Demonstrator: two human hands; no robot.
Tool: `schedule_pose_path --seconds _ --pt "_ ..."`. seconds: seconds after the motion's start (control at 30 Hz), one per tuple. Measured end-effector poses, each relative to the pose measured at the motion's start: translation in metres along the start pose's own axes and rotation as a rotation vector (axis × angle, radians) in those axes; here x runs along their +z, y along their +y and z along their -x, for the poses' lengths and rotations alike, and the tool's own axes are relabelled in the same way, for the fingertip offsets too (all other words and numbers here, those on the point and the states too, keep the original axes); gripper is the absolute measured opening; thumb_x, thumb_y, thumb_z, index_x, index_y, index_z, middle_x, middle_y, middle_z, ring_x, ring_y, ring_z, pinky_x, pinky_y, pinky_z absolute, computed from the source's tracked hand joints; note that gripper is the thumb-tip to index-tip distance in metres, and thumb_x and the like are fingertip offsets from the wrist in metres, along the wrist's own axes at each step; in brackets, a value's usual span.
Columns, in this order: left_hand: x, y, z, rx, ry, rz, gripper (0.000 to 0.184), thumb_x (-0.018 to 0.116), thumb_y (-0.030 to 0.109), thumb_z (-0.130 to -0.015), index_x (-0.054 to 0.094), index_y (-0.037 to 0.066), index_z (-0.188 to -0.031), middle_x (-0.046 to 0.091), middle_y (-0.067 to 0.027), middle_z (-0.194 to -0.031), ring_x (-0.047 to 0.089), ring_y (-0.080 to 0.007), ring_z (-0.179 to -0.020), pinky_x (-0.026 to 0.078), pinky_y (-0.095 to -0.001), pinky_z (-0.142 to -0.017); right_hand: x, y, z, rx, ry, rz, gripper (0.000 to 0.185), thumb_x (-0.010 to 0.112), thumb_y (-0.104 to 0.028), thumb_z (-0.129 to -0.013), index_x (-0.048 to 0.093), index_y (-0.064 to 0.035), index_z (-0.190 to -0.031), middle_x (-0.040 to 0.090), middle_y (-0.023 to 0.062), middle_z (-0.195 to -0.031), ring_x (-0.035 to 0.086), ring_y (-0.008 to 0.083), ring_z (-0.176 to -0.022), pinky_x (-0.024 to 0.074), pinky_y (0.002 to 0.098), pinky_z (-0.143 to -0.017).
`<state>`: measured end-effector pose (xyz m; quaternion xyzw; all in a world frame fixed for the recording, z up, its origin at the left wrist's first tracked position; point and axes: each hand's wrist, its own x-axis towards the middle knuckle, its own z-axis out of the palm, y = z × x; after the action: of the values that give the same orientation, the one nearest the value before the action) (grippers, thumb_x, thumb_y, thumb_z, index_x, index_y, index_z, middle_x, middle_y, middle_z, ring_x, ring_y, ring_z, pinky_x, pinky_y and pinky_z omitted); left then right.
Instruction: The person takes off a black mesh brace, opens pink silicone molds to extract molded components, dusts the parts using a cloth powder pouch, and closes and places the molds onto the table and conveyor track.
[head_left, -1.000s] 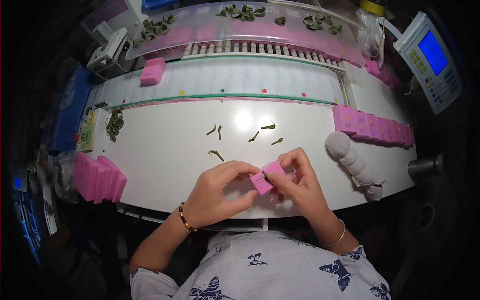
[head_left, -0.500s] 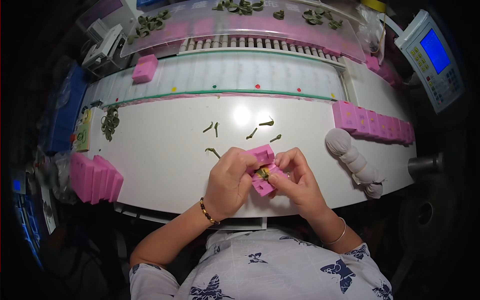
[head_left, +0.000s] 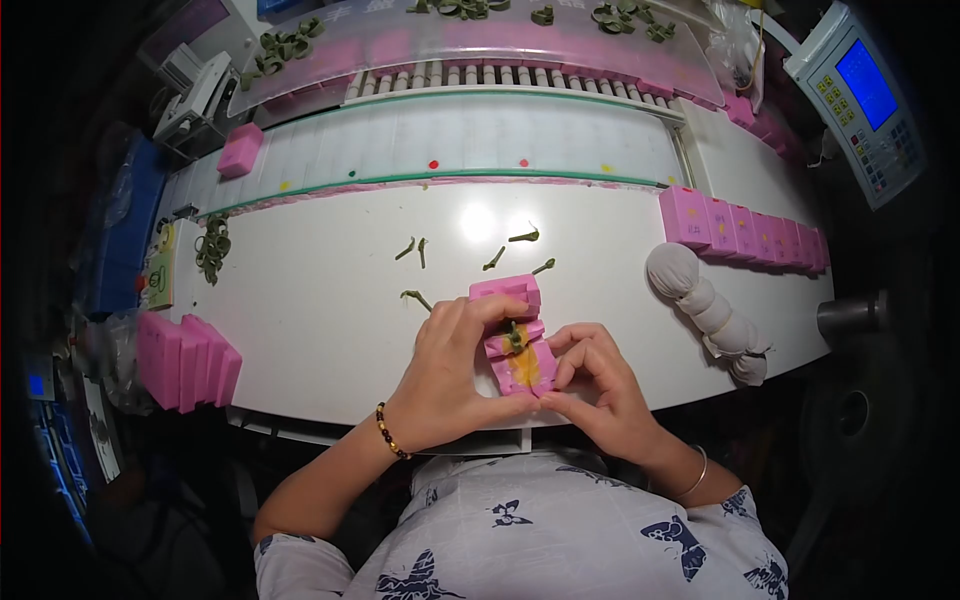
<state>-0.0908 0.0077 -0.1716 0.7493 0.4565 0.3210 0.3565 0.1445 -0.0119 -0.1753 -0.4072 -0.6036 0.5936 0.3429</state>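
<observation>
A pink rubber mold (head_left: 517,377) is held opened out above the front of the white worktop. Yellow colouring shows on its inner faces, and a dark green molded piece (head_left: 515,338) sits across its middle. My left hand (head_left: 445,365) wraps the mold's left side, its fingers over the upper part and its thumb along the lower edge. At the lower right corner, my right hand (head_left: 605,390) pinches the mold's edge between thumb and curled fingers. Several small green molded pieces (head_left: 523,236) lie on the worktop (head_left: 330,310) just beyond my hands.
Pink molds stand in a row at right (head_left: 685,220) and as a stack at left (head_left: 170,360). A tied white cloth bag (head_left: 705,308) lies at right. Behind runs a conveyor (head_left: 390,130) carrying one pink block (head_left: 240,150). A blue-screened control panel (head_left: 865,85) is upper right.
The mold has been spread open wider, showing more of its yellow inside. My right hand has shifted down to its lower corner. The pink block on the conveyor has moved left.
</observation>
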Motion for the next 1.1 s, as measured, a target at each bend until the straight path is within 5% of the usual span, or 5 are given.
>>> schedule_pose_path --seconds 0.1,0.17,0.33,0.77,1.1 --pt "0.000 0.002 -0.004 0.002 -0.011 0.020 0.081 0.089 0.036 -0.070 0.048 0.015 -0.136 0.061 -0.0072 -0.124 0.055 -0.0291 -0.112 0.041 -0.0423 -0.099 -0.019 -0.021 -0.015 -0.153 -0.133 0.325 0.029 0.076 -0.007 -0.088 0.056 -0.0024 -0.108 0.054 0.0136 -0.122 0.060 0.0201 -0.113 0.0541 0.0311 -0.091" --pt "0.001 0.007 -0.007 -0.018 0.005 -0.020 0.082 0.088 0.032 -0.068 0.046 0.016 -0.136 0.061 -0.0069 -0.124 0.056 -0.0294 -0.111 0.041 -0.0424 -0.098 -0.018 -0.037 -0.022 0.083 0.007 0.293 0.042 0.080 -0.016 -0.086 0.056 -0.0017 -0.117 0.061 0.0122 -0.107 0.065 0.0216 -0.107 0.0547 0.0314 -0.088" --pt "0.006 -0.007 -0.006 0.044 0.033 -0.057 0.080 0.088 0.028 -0.068 0.046 0.016 -0.135 0.062 -0.0055 -0.123 0.057 -0.0292 -0.110 0.041 -0.0427 -0.096 0.030 -0.035 -0.048 -0.416 0.278 0.942 0.080 0.087 -0.034 -0.073 0.049 0.0031 -0.133 0.061 0.0150 -0.091 0.062 0.0297 -0.083 0.0532 0.0369 -0.068" --pt "-0.003 0.001 -0.010 0.058 0.026 -0.070 0.082 0.086 0.014 -0.061 0.049 0.013 -0.134 0.061 -0.0068 -0.127 0.060 -0.0289 -0.108 0.044 -0.0409 -0.098 0.026 -0.030 -0.063 -0.336 0.268 0.810 0.066 0.078 -0.024 -0.068 0.051 -0.0010 -0.124 0.063 0.0139 -0.082 0.064 0.0314 -0.074 0.0542 0.0414 -0.067" --pt "0.006 -0.007 -0.009 0.087 0.115 -0.071 0.070 0.083 0.026 -0.071 0.051 0.016 -0.133 0.064 -0.0052 -0.118 0.059 -0.0290 -0.102 0.045 -0.0434 -0.089 0.035 -0.031 -0.060 -0.353 0.294 0.960 0.074 0.081 -0.025 -0.068 0.051 0.0013 -0.131 0.063 0.0129 -0.087 0.064 0.0284 -0.076 0.0537 0.0392 -0.066"
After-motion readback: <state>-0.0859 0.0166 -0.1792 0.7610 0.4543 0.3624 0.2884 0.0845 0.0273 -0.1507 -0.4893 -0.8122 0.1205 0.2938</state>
